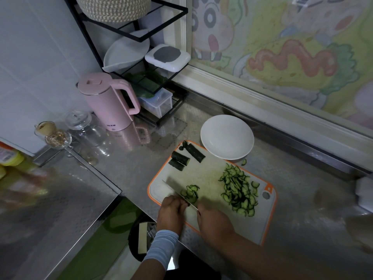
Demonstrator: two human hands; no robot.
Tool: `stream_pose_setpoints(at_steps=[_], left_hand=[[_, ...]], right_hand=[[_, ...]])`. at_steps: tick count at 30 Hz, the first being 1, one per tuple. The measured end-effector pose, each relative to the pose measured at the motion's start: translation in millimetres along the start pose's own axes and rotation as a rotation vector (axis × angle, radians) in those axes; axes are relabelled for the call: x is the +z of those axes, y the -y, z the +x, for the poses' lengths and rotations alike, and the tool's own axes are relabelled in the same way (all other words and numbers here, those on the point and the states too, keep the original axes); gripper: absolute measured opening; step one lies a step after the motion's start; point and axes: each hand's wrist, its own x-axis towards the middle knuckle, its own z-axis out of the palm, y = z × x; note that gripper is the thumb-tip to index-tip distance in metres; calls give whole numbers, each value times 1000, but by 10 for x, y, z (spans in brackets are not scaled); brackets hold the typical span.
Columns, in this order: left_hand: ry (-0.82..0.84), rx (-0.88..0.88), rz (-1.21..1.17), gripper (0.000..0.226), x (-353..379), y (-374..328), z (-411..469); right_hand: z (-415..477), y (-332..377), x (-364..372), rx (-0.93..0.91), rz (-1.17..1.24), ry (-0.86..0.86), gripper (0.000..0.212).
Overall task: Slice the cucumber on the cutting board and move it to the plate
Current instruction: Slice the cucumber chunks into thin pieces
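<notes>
Gripping knife [175, 191] in right hand [214, 221], left hand [171, 211] curled beside it, hold unclear.

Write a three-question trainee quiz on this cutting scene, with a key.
1. True or false: the white plate already holds cucumber slices.
2. Which hand holds the knife? A) left B) right C) neither
3. How many long uncut cucumber pieces lie at the far left corner of the cutting board?

Key: 1. False, the plate holds none. 2. B, the right hand. 3. Three.
</notes>
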Motion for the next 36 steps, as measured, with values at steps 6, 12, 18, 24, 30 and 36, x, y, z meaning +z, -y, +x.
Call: stream_pose_setpoints(at_steps=[6,12,18,24,30,36], left_hand=[[-12,-9,-1,11,-19,-3,-3],[2,-4,-18,9,-25,-3,17],[-14,-3,-43,13,-22,12,17],[-18,-5,-57,12,-10,35,17],[-40,-13,-61,10,14,20,3],[-57,33,-36,10,9,-4,-43]], right_hand=[[96,94,-24,-6,24,-32,30],[-85,-32,-18,19,58,-40,27],[-219,-145,-27,19,85,-39,28],[-221,-141,-27,12,49,-35,31],[-161,-99,-45,8,1,-2,30],[46,50,-13,17,14,-22,29]])
